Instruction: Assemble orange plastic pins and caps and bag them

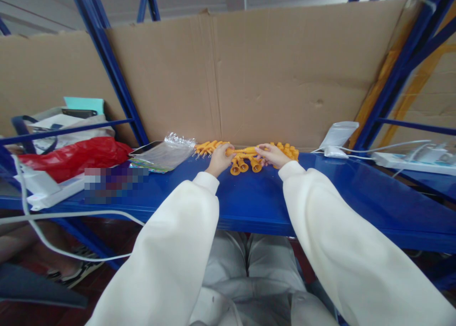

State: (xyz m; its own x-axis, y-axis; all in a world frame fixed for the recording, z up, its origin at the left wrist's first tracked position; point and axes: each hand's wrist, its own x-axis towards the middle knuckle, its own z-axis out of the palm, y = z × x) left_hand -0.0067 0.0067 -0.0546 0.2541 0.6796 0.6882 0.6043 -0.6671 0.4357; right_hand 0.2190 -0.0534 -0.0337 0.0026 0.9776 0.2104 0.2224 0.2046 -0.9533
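On a blue shelf top (249,202), both hands meet at a slim orange-yellow plastic rod (246,150) lying crosswise between them. The fingers of my left hand (221,159) are closed around its left end. My right hand (273,155) pinches the right end between thumb and fingers. Just below the rod sit several orange trumpet-shaped pieces (243,166), their flared round openings facing me. Beyond my left hand is a pile of orange pieces (208,148) with thin shiny tips. Another pile of orange pieces (289,150), with blunt ends, lies behind my right hand, which partly covers it.
A cardboard sheet (270,74) stands along the back between blue posts. Left are a clear plastic bag (166,155), a red bag (78,157) and a white power strip (57,193). Right are a small white packet (338,138) and a power strip with cables (409,160).
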